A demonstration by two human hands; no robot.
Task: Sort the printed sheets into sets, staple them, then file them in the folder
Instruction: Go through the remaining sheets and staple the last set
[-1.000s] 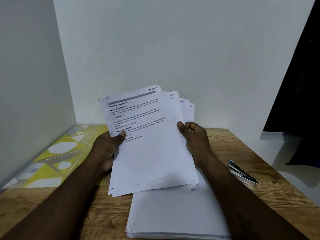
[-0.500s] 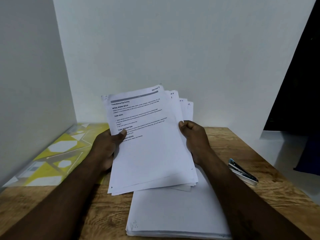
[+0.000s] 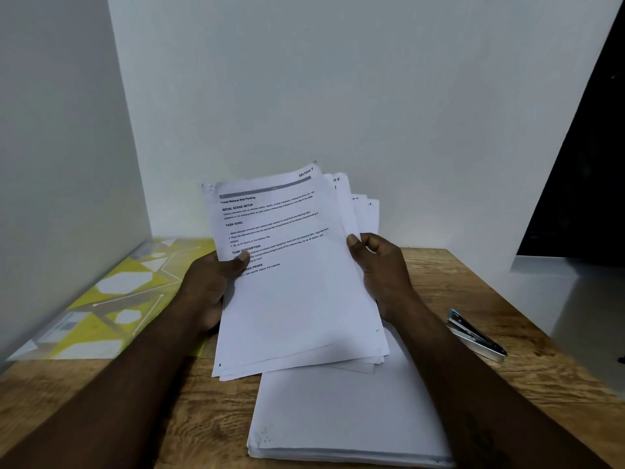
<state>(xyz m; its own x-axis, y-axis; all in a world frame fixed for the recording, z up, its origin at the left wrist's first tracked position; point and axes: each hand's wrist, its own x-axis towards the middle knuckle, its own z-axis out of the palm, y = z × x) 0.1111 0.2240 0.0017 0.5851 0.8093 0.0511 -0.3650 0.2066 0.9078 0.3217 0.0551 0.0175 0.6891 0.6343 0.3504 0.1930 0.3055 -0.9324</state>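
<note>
The left hand (image 3: 209,286) is gripping the left edge of the fanned printed sheets (image 3: 297,299), thumb on the top page; the right hand (image 3: 382,269) is pinching the right edge. The fan is hanging just above the far end of the white paper stack (image 3: 338,411) on the wooden table (image 3: 507,384). Sorting appears to be in hand: next, one section's pages need separating. The stapler (image 3: 473,335) is lying right of the stack, the yellow patterned folder (image 3: 111,299) left of it.
</note>
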